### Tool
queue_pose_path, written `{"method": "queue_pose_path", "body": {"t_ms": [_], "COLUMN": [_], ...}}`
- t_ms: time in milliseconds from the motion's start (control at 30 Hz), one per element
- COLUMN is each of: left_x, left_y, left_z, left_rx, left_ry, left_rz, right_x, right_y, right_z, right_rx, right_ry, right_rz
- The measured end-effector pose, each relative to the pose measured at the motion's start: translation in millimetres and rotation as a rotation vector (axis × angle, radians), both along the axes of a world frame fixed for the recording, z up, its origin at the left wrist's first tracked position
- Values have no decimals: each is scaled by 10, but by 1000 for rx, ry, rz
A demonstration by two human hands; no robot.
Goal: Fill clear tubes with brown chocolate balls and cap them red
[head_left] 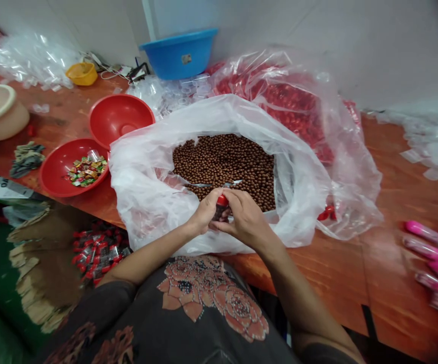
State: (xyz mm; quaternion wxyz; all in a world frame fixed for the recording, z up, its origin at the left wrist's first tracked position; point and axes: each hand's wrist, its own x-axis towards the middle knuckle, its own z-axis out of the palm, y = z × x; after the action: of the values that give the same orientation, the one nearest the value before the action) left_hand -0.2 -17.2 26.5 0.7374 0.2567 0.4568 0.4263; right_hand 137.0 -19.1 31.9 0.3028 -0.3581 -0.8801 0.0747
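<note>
Both of my hands close around a small clear jar with a red lid (222, 200), dark brown balls showing through its wall. My left hand (206, 210) grips the jar from the left. From the right, my right hand (246, 215) wraps it, fingers on the red lid. Just beyond my hands lies a mass of round brown balls (234, 156), which look like chocolate, inside a wide white plastic bag (139, 162) with its mouth spread. A silvery strip (204, 185), hard to make out, rests on the balls.
A red bowl (52, 172) of wrapped candies and another red bowl (124, 116) stand left. Below, a cardboard box (48, 268) holds red-lidded jars (97, 253). Behind are a blue basin (181, 53) and a bag of red pieces (291, 106). Pink-capped tubes (435, 253) lie right.
</note>
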Motion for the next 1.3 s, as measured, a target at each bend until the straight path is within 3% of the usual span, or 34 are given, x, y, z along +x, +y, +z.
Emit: {"method": "queue_pose_path", "body": {"t_ms": [200, 333, 400, 500, 567, 633, 667, 733, 833, 1067, 1167, 1300], "left_x": [-291, -593, -888, -1580, -2129, -2601, -2769, -2943, -2911, -2776, -2749, -2782], "left_y": [-195, -363, -371, -283, -239, -236, -236, -200, -33, 407, 491, 386], "left_z": [-44, 5, 89, 156, 59, -160, -295, -562, -818, -839, -842, -849], "left_rx": [182, 219, 309, 497, 525, 389, 307, 200, 218, 309, 278, 287], "left_ry": [176, 203, 251, 431, 648, 930, 1060, 1257, 1368, 1598, 1763, 1813], "left_rz": [72, 141, 300, 770, 1032, 1129, 1100, 915, 528, -132, -170, -82], "right_x": [-298, -542, -582, -496, -370, -223, -149, -10, 151, 266, 237, 191], "right_y": [-5, 3, 44, 117, 178, 247, 277, 310, 270, 63, 8, -35], "right_z": [-69, -94, -88, -124, -199, -296, -343, -418, -473, -622, -693, -684], "right_rx": [189, 140, 74, 5, -9, -6, -5, 26, 62, 55, 37, 15], "right_ry": [29, 19, -39, -64, -26, 9, 22, 31, 37, 38, 53, 72], "right_rz": [89, 148, 179, 144, 65, -9, -50, -107, -204, -306, -308, -281]}}
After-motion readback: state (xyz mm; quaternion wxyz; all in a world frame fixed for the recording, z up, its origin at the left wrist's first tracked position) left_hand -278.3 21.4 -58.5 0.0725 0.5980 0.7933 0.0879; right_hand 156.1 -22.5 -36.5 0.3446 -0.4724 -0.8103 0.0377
